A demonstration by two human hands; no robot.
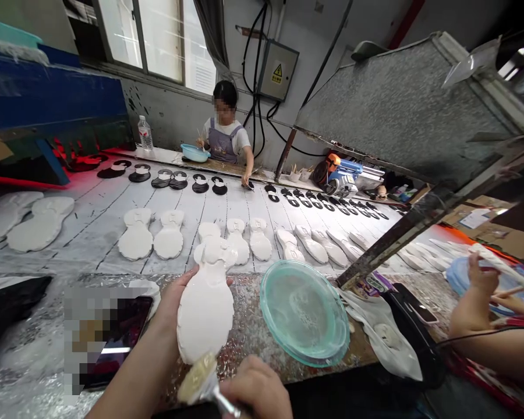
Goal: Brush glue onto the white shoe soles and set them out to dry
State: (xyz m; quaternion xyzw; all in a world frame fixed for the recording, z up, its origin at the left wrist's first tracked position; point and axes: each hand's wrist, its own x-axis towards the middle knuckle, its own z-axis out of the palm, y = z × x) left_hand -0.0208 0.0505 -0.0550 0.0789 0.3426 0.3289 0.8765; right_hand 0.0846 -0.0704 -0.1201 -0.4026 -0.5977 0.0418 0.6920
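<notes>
The left hand [170, 304] is holding a white, scallop-edged, sole-shaped piece [205, 314] above a paint-speckled table [250, 326], its grip pinching the sides, forearm reaching forward. If that grip were slackening, the piece could be tipping against the matching white soles [236, 228] beyond. The right hand [257, 389] is curling low around a pale-bristled, metal-ferruled flat brush [198, 377]; heavy pressing could be leaving uneven streaks. Bristle contact is remaining unclear.

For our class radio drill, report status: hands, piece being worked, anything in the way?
Left hand holding white sole. Right hand gripping brush, bristles at sole's near end; contact unclear. Teal bowl off to the right; nothing seen between brush and sole.
</notes>
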